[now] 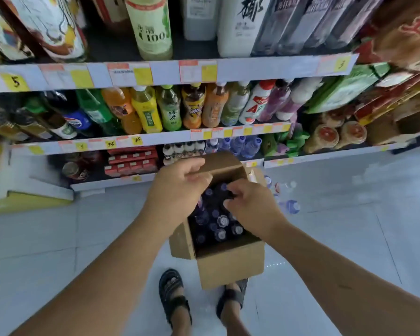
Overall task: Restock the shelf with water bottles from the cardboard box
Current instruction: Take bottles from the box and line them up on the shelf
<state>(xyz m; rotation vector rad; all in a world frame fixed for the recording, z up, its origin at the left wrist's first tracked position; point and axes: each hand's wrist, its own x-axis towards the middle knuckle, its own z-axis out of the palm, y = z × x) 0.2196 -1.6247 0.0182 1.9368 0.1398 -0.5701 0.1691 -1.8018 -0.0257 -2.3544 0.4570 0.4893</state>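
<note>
Fingers of the right hand (250, 207) curled over the bottle caps inside the cardboard box (230, 265); whether closed on one, cannot tell. Fingers of the left hand (180, 187) bent over the box's far-left edge, by the raised flap; a firm hold not clear. Water bottles (218, 226) upright in the box, on the pale floor (58, 238) just beyond two sandalled feet. More loose bottles (289, 204) lying right of the box. Shelf (240, 146) of matching bottles beyond.
</note>
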